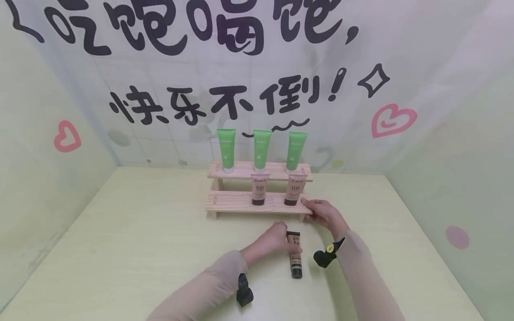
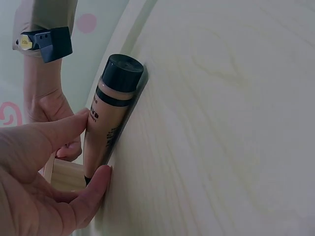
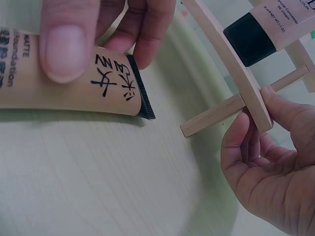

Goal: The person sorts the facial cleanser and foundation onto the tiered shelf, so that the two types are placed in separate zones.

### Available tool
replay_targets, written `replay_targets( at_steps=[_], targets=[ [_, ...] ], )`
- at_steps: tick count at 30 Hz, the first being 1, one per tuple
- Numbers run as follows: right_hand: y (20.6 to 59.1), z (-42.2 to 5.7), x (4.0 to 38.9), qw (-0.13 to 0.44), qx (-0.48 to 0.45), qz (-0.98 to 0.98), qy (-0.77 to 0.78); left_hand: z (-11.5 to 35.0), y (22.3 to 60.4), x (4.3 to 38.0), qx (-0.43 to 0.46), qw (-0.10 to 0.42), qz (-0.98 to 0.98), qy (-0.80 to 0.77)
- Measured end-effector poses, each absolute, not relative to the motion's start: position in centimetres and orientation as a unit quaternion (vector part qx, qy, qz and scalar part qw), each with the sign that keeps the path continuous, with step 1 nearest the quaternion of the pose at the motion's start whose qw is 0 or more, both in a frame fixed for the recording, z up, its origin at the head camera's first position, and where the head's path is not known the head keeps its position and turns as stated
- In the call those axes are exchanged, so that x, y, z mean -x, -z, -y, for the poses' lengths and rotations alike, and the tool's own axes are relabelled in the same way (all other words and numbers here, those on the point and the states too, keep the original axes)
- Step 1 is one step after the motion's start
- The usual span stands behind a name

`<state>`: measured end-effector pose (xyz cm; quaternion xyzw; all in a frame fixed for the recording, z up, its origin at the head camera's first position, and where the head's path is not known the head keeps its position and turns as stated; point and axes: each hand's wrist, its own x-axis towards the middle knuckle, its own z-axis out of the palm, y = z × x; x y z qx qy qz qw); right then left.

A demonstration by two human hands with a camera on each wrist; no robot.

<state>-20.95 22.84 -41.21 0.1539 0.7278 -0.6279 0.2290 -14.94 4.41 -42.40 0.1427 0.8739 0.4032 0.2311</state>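
My left hand grips a tan foundation tube with a black cap, which lies along the table in front of a two-tier wooden rack. In the left wrist view the thumb presses one side of the tube and the fingertips the other, towards its crimped end. My right hand pinches the right end of the rack's lower shelf, thumb on top and fingers curled beneath, as the right wrist view shows. Close by on that shelf stands a pink BB cream tube, cap down.
Another pink BB cream tube stands mid-shelf. On the upper tier are three green tubes, at left, middle and right. Behind the pale wooden table rises a wall with black lettering; side panels flank it.
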Motion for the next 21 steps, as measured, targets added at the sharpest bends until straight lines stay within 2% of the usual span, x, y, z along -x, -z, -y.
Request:
replay_targets(
  at_steps=[21],
  targets=[
    [41.31,-22.7,20.63,0.223,-0.156,-0.721,0.638,-4.21,42.63,14.46,-0.134,0.24,-0.843,-0.462]
  ],
)
